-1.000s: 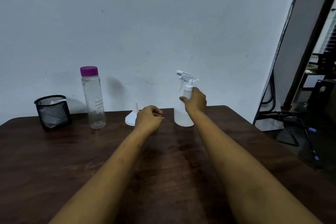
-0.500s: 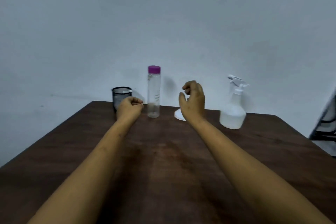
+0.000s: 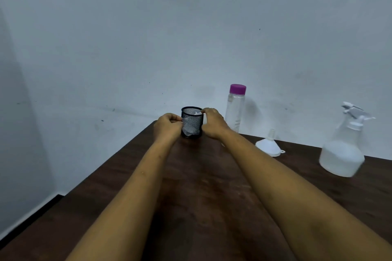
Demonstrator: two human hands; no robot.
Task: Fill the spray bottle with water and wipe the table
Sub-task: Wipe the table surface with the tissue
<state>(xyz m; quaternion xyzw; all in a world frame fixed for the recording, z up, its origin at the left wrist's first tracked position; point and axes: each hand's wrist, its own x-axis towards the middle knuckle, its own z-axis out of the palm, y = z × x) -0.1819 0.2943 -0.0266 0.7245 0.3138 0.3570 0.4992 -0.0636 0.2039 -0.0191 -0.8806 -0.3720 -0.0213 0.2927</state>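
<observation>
A black mesh cup (image 3: 191, 125) stands at the table's far corner with a crumpled white cloth (image 3: 198, 113) inside it. My left hand (image 3: 167, 126) is curled against the cup's left side and holds it. My right hand (image 3: 213, 122) is at the cup's right rim, its fingertips pinching the cloth's top. The white spray bottle (image 3: 343, 150) stands alone at the far right, blurred, with liquid in its lower part. A clear water bottle (image 3: 235, 110) with a purple cap stands just right of my right hand.
A white funnel (image 3: 269, 145) lies mouth down between the water bottle and the spray bottle. The dark wooden table (image 3: 212, 186) ends at a left edge close to the cup, with a pale wall behind it.
My right hand let go of the spray bottle and swung left. Both hands reached the mesh cup and closed on it, and my view turned left.
</observation>
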